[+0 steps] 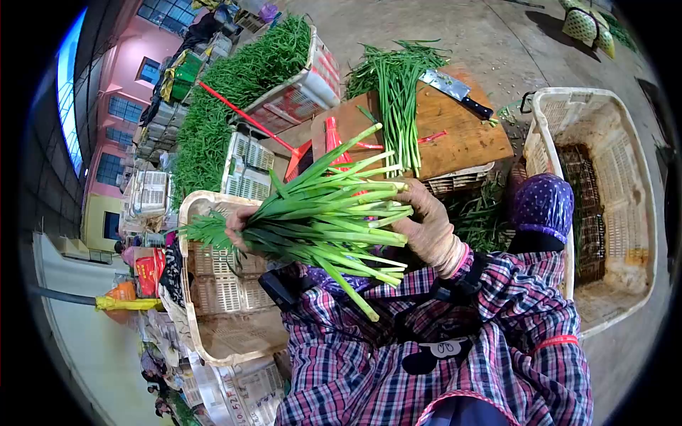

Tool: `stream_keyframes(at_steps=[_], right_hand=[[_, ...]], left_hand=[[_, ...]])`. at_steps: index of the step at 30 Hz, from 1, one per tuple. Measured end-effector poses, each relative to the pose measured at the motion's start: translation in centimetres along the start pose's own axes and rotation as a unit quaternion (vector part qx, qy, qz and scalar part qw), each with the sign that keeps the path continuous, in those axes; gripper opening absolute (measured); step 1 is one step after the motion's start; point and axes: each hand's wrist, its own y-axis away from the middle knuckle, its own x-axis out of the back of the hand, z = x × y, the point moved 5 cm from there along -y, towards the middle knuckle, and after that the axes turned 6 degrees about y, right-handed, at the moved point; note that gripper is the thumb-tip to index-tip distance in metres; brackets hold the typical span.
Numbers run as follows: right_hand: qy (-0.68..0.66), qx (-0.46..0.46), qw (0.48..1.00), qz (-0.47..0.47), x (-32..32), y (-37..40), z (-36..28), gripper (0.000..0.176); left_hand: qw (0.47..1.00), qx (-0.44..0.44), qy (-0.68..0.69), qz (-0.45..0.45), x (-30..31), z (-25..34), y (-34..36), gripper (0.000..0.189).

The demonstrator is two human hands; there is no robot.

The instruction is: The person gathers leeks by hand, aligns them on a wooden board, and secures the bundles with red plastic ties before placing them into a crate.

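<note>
A loose bunch of long green stalks (pixel 327 220), pale at the cut ends and dark at the leaves, lies across in front of my chest. My left hand (pixel 240 228) is closed round its leafy end, its fingers partly hidden by leaves. On the pale-end side, my gloved right hand (pixel 432 231) grips some of the stalks; its fingertips are partly covered. Beyond the hands, more long green stalks (pixel 399 106) rest on a round wooden board (pixel 462 142). A cleaver (pixel 455 92) with a black handle lies on the board beside them, along with red ties (pixel 432 136).
A white plastic crate (pixel 206 341) stands at my left, another crate (pixel 618 284) at my right. Behind the left one are crates heaped with leafy greens (pixel 241 78) and a red-handled tool (pixel 249 119). My knee, in a purple dotted cover (pixel 541 202), is beside the right crate.
</note>
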Motion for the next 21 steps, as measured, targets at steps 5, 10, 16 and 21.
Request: stream_keyframes(at_steps=[5,10,16,21], right_hand=[[-0.197,-0.193,0.961,-0.006,-0.2,0.9,2.3,0.023],[-0.443,-0.304,0.841,0.061,-0.8,1.3,2.9,0.030],[-0.416,-0.222,0.875,0.110,4.0,0.5,2.4,0.027],[-0.026,-0.124,0.983,-0.133,9.3,0.4,-0.2,0.028]], left_hand=[[1.000,0.004,0.020,0.021,0.5,0.2,0.0,0.026],[0.992,0.057,-0.115,0.018,0.1,-1.2,0.6,0.013],[0.980,0.195,-0.022,0.024,1.5,0.9,-1.2,0.022],[0.926,0.032,-0.377,-0.002,1.6,2.1,-2.4,0.026]])
